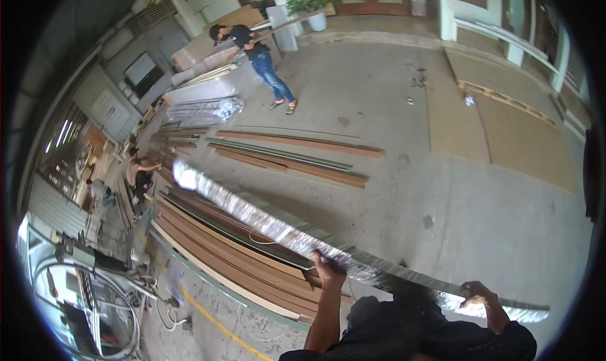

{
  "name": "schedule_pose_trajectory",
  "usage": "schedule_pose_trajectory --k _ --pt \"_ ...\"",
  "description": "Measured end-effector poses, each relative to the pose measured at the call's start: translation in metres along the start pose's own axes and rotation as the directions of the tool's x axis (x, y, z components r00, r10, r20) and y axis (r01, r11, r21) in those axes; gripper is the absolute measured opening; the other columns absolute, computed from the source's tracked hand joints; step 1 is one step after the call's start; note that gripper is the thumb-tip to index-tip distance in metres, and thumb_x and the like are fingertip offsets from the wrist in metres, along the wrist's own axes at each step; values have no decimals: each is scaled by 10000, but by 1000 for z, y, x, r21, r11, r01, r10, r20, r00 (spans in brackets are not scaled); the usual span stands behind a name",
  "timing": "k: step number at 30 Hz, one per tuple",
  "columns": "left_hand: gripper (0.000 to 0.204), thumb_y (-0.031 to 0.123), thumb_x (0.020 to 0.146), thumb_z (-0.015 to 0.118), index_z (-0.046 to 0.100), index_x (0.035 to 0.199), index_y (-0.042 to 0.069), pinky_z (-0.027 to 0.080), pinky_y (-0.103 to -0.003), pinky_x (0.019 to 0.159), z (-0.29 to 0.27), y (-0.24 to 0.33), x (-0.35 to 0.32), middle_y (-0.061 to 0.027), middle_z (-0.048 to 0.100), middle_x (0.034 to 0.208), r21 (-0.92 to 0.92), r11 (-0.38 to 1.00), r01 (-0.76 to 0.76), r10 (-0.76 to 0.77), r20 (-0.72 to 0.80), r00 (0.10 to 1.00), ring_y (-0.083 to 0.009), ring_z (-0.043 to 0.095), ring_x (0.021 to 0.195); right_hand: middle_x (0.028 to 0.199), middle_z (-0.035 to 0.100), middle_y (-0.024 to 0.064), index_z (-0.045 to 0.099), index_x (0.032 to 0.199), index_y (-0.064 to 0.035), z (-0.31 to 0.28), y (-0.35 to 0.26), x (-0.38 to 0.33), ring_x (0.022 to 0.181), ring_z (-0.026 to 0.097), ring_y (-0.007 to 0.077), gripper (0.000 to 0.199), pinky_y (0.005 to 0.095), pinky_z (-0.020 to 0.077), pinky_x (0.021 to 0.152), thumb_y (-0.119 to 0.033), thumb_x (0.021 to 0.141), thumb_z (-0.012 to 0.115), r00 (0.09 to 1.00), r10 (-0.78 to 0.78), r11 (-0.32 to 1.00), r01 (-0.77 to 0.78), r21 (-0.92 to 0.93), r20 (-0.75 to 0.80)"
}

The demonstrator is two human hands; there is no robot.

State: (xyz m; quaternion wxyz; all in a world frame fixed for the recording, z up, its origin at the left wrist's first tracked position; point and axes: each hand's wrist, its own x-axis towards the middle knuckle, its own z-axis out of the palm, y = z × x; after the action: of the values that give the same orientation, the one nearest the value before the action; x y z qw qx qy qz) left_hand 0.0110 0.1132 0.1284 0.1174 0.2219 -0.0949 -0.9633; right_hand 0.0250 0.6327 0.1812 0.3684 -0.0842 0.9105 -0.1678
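A long, narrow bundle in shiny clear or silvery wrap runs across in front of my body, from the far left to the near right. Its contents are hidden by the wrap. My left hand is closed on its near edge, around the middle of its length. Close to the right end, my right hand grips the bundle with the fingers bent over it. Beneath the bundle on the left lies a stack of long brown boards, partly covered by it.
More long strips lie on the concrete floor beyond. Flat brown sheets lie at the right. A person in jeans carries a long piece at the back; others work at far left. Machinery with hoses stands at lower left.
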Motion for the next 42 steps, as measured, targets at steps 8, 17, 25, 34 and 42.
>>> schedule_pose_trajectory --k 8,17,25,34,42 --pt "526 586 848 595 559 1153 159 498 -368 840 77 -41 113 -14 610 988 39 998 -56 56 18 998 -210 607 917 930 676 162 657 1043 -44 -74 -33 47 900 654 286 462 364 512 759 -210 625 757 992 114 994 -114 3 -57" --pt "556 572 869 565 560 1192 118 480 -409 920 128 20 261 -61 625 1087 -15 997 79 -78 56 995 -261 612 1001 1042 674 143 669 1096 -115 -165 -169 139 1011 640 309 270 376 492 857 -223 891 528 976 170 977 -185 -107 -138" --pt "393 428 942 539 579 1137 89 529 -396 833 127 121 373 -66 662 1012 5 999 -45 43 214 976 -246 648 898 1111 624 158 690 996 -64 -170 -297 198 1049 606 308 232 370 476 876 -232 843 644 916 -210 876 331 350 -341" --pt "432 380 947 535 542 1249 71 498 -416 921 89 298 521 -98 642 1133 222 974 -47 73 -109 991 -282 633 986 1068 620 111 724 981 -114 -266 -572 257 1069 582 262 236 349 432 950 -283 829 663 873 -462 882 470 19 -155" --pt "334 400 895 590 648 1057 115 553 -347 716 132 475 549 -46 689 962 258 961 -103 114 -27 993 -212 668 811 904 676 123 662 1058 -18 -221 -618 431 865 644 223 589 349 488 767 -432 666 809 939 -323 925 340 168 -121"
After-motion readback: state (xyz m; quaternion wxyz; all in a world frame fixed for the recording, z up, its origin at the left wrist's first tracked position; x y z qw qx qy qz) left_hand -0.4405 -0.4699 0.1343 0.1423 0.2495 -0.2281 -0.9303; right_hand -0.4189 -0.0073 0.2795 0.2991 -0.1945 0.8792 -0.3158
